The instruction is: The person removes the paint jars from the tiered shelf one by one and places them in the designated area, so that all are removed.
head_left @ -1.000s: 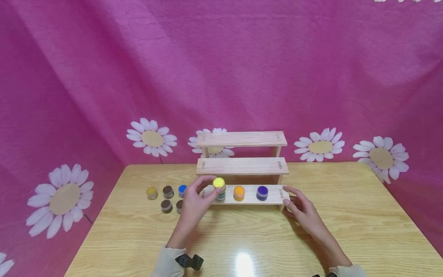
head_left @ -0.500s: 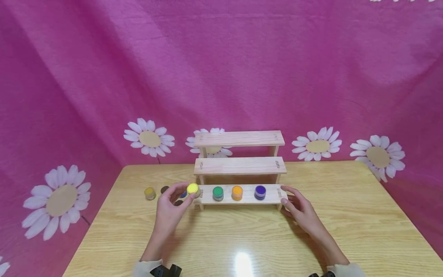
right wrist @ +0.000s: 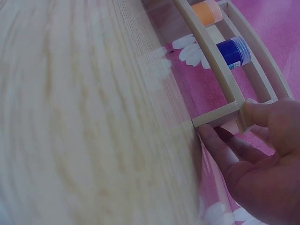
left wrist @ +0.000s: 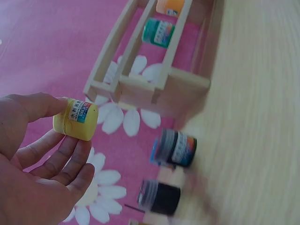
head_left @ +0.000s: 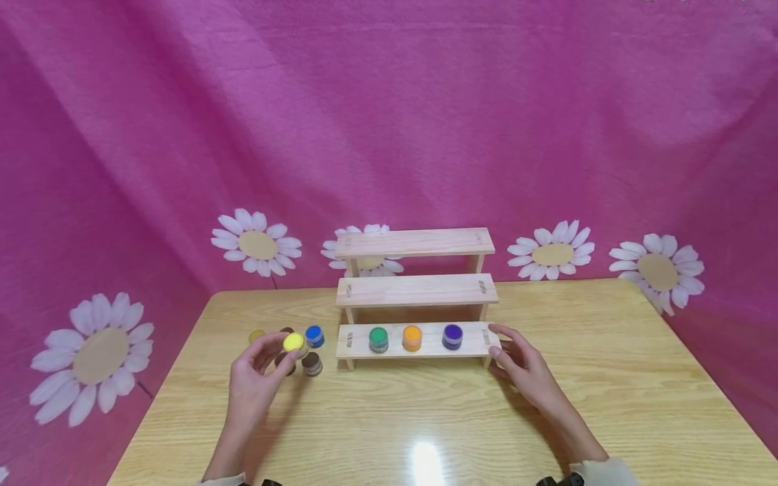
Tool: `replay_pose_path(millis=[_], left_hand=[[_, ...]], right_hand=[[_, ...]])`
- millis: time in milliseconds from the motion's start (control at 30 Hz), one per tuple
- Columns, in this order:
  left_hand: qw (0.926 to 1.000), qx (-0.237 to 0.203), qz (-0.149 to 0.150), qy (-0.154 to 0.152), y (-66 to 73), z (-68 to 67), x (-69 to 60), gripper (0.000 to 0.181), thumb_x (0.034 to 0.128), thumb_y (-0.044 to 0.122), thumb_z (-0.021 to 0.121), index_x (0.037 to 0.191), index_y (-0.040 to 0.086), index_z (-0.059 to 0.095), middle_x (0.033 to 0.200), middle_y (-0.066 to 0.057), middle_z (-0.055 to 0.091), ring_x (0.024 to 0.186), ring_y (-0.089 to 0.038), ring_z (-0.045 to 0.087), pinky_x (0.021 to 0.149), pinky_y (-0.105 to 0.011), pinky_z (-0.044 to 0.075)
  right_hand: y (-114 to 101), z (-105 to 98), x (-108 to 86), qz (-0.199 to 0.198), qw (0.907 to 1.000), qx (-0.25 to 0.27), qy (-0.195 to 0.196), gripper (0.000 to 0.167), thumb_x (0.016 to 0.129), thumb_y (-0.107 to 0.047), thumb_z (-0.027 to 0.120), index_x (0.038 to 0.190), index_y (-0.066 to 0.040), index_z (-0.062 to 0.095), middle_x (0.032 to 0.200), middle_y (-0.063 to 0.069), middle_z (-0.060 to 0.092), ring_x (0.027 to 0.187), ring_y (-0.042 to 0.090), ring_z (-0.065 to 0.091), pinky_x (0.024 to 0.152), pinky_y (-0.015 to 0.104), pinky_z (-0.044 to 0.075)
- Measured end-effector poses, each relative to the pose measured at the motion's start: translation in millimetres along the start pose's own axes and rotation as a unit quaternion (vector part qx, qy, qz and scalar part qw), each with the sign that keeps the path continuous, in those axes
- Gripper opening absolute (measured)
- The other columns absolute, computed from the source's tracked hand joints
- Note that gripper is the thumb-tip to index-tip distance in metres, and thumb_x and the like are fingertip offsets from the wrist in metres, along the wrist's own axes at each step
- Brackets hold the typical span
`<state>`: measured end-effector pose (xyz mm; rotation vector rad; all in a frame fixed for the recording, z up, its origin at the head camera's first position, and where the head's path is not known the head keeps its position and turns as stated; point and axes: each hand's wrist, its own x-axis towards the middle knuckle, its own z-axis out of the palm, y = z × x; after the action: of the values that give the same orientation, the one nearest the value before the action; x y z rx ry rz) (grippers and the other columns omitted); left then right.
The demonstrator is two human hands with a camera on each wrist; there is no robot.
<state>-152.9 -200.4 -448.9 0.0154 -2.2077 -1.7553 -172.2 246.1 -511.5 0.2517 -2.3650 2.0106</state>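
Observation:
My left hand point(head_left: 254, 379) pinches a small yellow paint jar point(head_left: 294, 343) between thumb and fingers, raised over the loose jars on the table's left side. In the left wrist view the yellow jar point(left wrist: 75, 119) lies tilted, its label showing. At the lowest step's right end, my right hand point(head_left: 527, 371) grips the three-tier wooden shelf point(head_left: 395, 349); in the right wrist view the thumb is on the board's end and fingers are at the leg. A green jar point(head_left: 378, 339), an orange jar point(head_left: 412, 338) and a purple jar point(head_left: 452, 337) stand in a row on that step.
Below and around my left hand stand a blue jar point(head_left: 314, 336), a dark brown jar point(head_left: 312, 364), more dark jars and an ochre jar point(head_left: 256, 335), some partly hidden. A pink cloth point(head_left: 389, 121) with daisies hangs behind the wooden table point(head_left: 377, 418).
My left hand has moved left with the yellow jar, from above the green jar on the lowest step to over the loose jars. My right hand has stayed at the shelf's end.

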Motion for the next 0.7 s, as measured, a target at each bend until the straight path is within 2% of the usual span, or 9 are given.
replay_pose_path(millis=[100, 267, 467, 700], left_hand=[[0.9999, 0.006, -0.006, 0.006, -5.8, -8.7, -0.3, 0.033, 0.0882, -0.005, 0.077, 0.119, -0.006, 0.067, 0.121, -0.019, 0.068, 0.106, -0.001, 0.065, 0.101, -0.026, 0.053], [0.9995, 0.007, -0.013, 0.027, -15.7, -21.6, -0.4, 0.033, 0.0878, -0.007, 0.076, 0.119, -0.008, 0.067, 0.116, -0.010, 0.070, 0.104, 0.000, 0.066, 0.101, -0.023, 0.052], [0.9991, 0.003, -0.011, 0.041, -28.6, -35.9, 0.4, 0.033, 0.0875, -0.009, 0.076, 0.119, -0.012, 0.066, 0.104, 0.008, 0.071, 0.099, 0.000, 0.067, 0.093, -0.016, 0.054], [0.9982, 0.007, -0.039, 0.044, -40.5, -48.3, 1.2, 0.033, 0.0883, -0.009, 0.074, 0.120, -0.014, 0.064, 0.097, 0.013, 0.071, 0.091, 0.002, 0.067, 0.084, -0.012, 0.055]], right_hand=[[-1, 0, 0.1, 0.002, 1.0000, -0.001, 0.001, 0.048, 0.106, -0.011, 0.057, 0.150, 0.000, 0.044, 0.133, 0.036, 0.056, 0.107, 0.005, 0.064, 0.089, 0.035, 0.060], [-1, 0, 0.4, 0.002, 1.0000, -0.002, 0.000, 0.048, 0.106, -0.011, 0.057, 0.151, -0.001, 0.044, 0.133, 0.036, 0.056, 0.108, 0.005, 0.063, 0.089, 0.034, 0.060], [0, 0, 0.4, 0.000, 1.0000, 0.001, -0.001, 0.048, 0.106, -0.011, 0.057, 0.151, -0.001, 0.044, 0.132, 0.035, 0.056, 0.108, 0.006, 0.064, 0.088, 0.033, 0.060], [0, -1, -0.1, 0.007, 1.0000, -0.001, 0.000, 0.048, 0.106, -0.013, 0.058, 0.151, -0.003, 0.044, 0.135, 0.035, 0.055, 0.109, 0.006, 0.063, 0.090, 0.036, 0.060]])
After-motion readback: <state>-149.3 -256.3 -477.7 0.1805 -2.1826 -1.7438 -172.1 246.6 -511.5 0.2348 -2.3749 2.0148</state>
